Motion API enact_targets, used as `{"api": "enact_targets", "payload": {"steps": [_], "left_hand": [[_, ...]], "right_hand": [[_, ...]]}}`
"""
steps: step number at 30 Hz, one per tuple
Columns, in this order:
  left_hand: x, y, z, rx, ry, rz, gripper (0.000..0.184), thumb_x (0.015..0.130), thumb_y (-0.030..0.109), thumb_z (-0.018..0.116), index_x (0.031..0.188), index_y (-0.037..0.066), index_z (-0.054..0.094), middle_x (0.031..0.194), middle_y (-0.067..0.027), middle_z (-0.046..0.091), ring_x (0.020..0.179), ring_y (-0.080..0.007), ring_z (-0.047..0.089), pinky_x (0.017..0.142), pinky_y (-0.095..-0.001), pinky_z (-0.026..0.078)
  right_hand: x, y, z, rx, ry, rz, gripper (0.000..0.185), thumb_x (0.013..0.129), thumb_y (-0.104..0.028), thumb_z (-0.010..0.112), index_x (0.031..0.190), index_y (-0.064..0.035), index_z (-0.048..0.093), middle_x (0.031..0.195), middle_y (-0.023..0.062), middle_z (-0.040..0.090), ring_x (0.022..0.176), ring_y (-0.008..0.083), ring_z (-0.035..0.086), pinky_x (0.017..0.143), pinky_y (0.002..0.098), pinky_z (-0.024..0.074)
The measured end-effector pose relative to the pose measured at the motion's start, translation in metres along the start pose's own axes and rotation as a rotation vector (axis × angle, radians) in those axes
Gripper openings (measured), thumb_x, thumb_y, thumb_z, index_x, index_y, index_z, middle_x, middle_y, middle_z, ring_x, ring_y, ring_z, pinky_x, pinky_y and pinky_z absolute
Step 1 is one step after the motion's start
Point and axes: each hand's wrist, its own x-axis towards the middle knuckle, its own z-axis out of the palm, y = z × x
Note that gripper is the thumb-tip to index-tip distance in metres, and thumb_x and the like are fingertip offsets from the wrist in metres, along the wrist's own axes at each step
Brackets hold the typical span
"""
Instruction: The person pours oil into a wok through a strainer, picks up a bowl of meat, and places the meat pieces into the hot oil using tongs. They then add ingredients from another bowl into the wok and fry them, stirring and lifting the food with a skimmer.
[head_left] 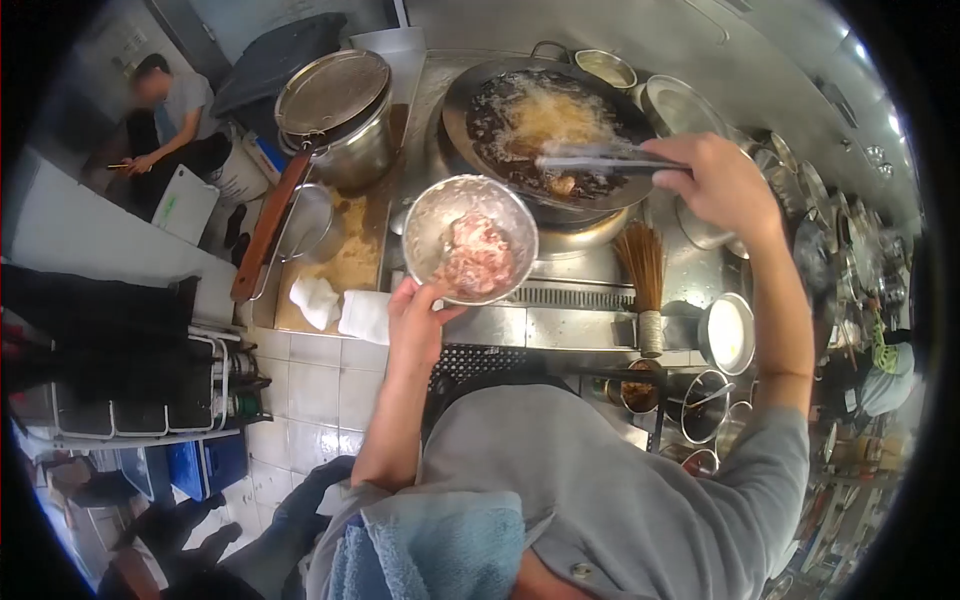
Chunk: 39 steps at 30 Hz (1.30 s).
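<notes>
My left hand [415, 322] grips the near rim of a metal bowl [420, 222], tilted toward me. Pale pink raw meat [475, 252] with a whitish coating lies in it. My right hand [715, 180] is closed around the handle end of metal tongs [600, 158], whose tips are blurred and reach over the wok [465, 125]. Dark oil bubbles in the wok, with pale foam [560, 118] in the middle. A small browned piece of food [562, 186] sits in the oil just below the tongs.
Left of the wok stands a lidded steel pot [350, 150] with a wooden-handled strainer [272, 225] against it. A bamboo brush [645, 285] and a white-filled bowl [728, 335] are at the right. White cloths [340, 310] lie on the counter. A person [180, 120] sits at the far left.
</notes>
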Motion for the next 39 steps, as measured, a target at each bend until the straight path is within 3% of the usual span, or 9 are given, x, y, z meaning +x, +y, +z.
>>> {"api": "enact_targets", "payload": {"steps": [5, 12, 19, 24, 29, 31, 33, 36, 39], "left_hand": [[-0.006, 0.006, 0.018, 0.051, -0.078, 0.009, 0.024, 0.083, 0.002, 0.052, 0.106, -0.002, 0.060, 0.103, -0.0126, 0.066, 0.089, -0.0203, 0.066, 0.075, -0.0382, 0.058], [-0.006, 0.001, 0.029, 0.016, -0.087, 0.059, 0.021, 0.083, 0.000, 0.053, 0.102, -0.001, 0.061, 0.101, -0.0116, 0.067, 0.087, -0.0197, 0.067, 0.073, -0.0363, 0.057], [0.007, -0.001, 0.029, -0.026, -0.149, 0.101, 0.016, 0.084, 0.001, 0.054, 0.098, 0.000, 0.061, 0.101, -0.0110, 0.067, 0.089, -0.0204, 0.067, 0.075, -0.0386, 0.058], [0.011, 0.002, 0.034, -0.053, -0.162, 0.037, 0.010, 0.083, -0.003, 0.054, 0.089, 0.004, 0.058, 0.102, -0.0087, 0.065, 0.092, -0.0185, 0.065, 0.078, -0.0363, 0.057], [0.008, 0.000, 0.033, -0.089, -0.082, 0.009, 0.027, 0.084, 0.000, 0.053, 0.110, -0.001, 0.059, 0.110, -0.0123, 0.064, 0.097, -0.0223, 0.065, 0.079, -0.0379, 0.058], [0.006, 0.001, 0.036, -0.108, -0.079, 0.013, 0.031, 0.083, 0.001, 0.053, 0.114, -0.001, 0.058, 0.111, -0.0130, 0.064, 0.098, -0.0229, 0.065, 0.078, -0.0382, 0.058], [0.002, 0.006, 0.036, -0.096, -0.039, 0.011, 0.033, 0.082, 0.001, 0.053, 0.114, -0.001, 0.057, 0.111, -0.0132, 0.063, 0.098, -0.0230, 0.064, 0.078, -0.0383, 0.058], [0.001, 0.008, 0.022, -0.032, -0.022, 0.012, 0.045, 0.079, -0.001, 0.050, 0.124, 0.001, 0.052, 0.120, -0.0143, 0.059, 0.103, -0.0258, 0.063, 0.082, -0.0453, 0.058], [-0.004, 0.012, 0.025, -0.051, -0.013, 0.024, 0.037, 0.080, 0.000, 0.050, 0.117, -0.001, 0.055, 0.113, -0.0134, 0.062, 0.097, -0.0231, 0.064, 0.077, -0.0404, 0.059]], "right_hand": [[-0.004, -0.065, 0.007, -0.148, -0.171, -0.270, 0.014, 0.079, -0.011, 0.064, 0.088, -0.0049, 0.071, 0.079, 0.0118, 0.068, 0.083, 0.0291, 0.068, 0.075, 0.0410, 0.0543], [0.011, -0.046, 0.003, -0.189, -0.199, -0.193, 0.007, 0.075, -0.013, 0.068, 0.079, -0.0076, 0.069, 0.072, 0.0122, 0.066, 0.077, 0.0314, 0.066, 0.069, 0.0424, 0.0529], [0.004, -0.033, -0.047, -0.125, 0.015, -0.068, 0.024, 0.077, -0.013, 0.069, 0.100, -0.0105, 0.072, 0.089, 0.0095, 0.070, 0.084, 0.0335, 0.064, 0.075, 0.0423, 0.0498], [-0.002, -0.019, -0.080, 0.040, 0.172, 0.015, 0.027, 0.078, -0.010, 0.068, 0.104, -0.0026, 0.070, 0.100, 0.0153, 0.069, 0.088, 0.0338, 0.067, 0.079, 0.0380, 0.0514], [-0.001, 0.017, -0.092, 0.158, 0.239, 0.134, 0.027, 0.080, -0.009, 0.067, 0.105, -0.0014, 0.069, 0.101, 0.0178, 0.069, 0.089, 0.0341, 0.067, 0.080, 0.0380, 0.0515], [0.006, 0.053, -0.068, -0.122, 0.205, 0.107, 0.028, 0.081, -0.019, 0.069, 0.107, -0.0092, 0.070, 0.098, 0.0165, 0.069, 0.093, 0.0337, 0.066, 0.080, 0.0414, 0.0512], [0.011, 0.048, -0.042, -0.154, 0.083, 0.364, 0.029, 0.081, -0.025, 0.070, 0.110, -0.0191, 0.071, 0.099, 0.0147, 0.069, 0.094, 0.0321, 0.066, 0.083, 0.0421, 0.0521], [0.019, 0.093, 0.029, -0.174, -0.041, 0.352, 0.024, 0.081, -0.026, 0.068, 0.104, -0.0188, 0.072, 0.101, 0.0117, 0.069, 0.095, 0.0307, 0.066, 0.084, 0.0418, 0.0528], [0.024, 0.112, 0.074, -0.203, -0.174, 0.472, 0.028, 0.081, -0.028, 0.066, 0.105, -0.0145, 0.071, 0.104, 0.0129, 0.069, 0.099, 0.0326, 0.065, 0.086, 0.0422, 0.0523]]}}
